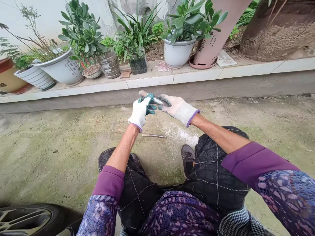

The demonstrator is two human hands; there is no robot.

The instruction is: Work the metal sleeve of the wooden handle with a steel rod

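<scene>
Both of my hands wear white knit gloves with purple cuffs; the left one has green coated fingers. My left hand (141, 111) is closed around a slim rod (158, 100) with a brownish end and a shiny silvery stretch, held out in front of my knees. At the rod's other end, my right hand (176, 106) is closed over it with dark, dusty fingers. Whether a cloth or sheet lies between those fingers and the rod, I cannot tell. On the concrete below lies a short thin stick (154, 135), brown at one end and greyer at the other.
White powder (183, 135) is scattered on the mossy concrete by my right shoe (188, 157). Ahead runs a low tiled ledge (150, 81) bearing several potted plants, among them a white pot (178, 54). A car wheel (27, 219) stands at the lower left.
</scene>
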